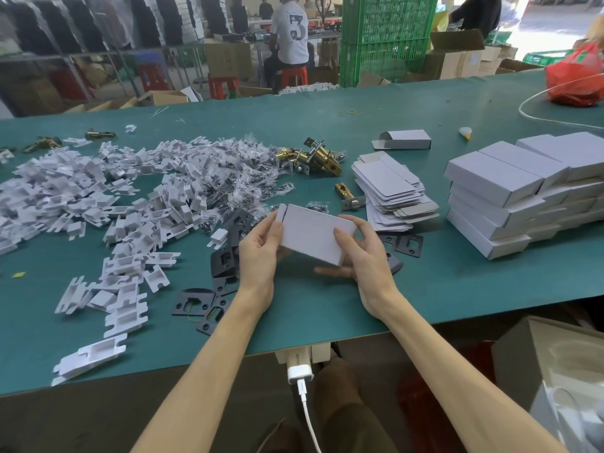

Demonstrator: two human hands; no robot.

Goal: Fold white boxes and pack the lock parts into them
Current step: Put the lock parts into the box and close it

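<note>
A white box [312, 233] is held above the green table [425, 279], tilted, with a small end flap at its upper left. My left hand [260, 253] grips its left end with thumb on top. My right hand [362, 253] grips its right end, fingers curled under. Black lock plates [196, 302] lie below and behind the box. Brass latch bolts [318, 158] sit further back, and one latch [348, 196] lies alone. A pile of flat unfolded boxes [389, 191] is to the right.
Stacked finished white boxes [510, 197] fill the right side. A large heap of white card inserts [108, 197] and screw bags [235, 178] spreads over the left. One folded box [405, 138] lies at the back. A red bag [575, 80] sits far right. People work beyond the table.
</note>
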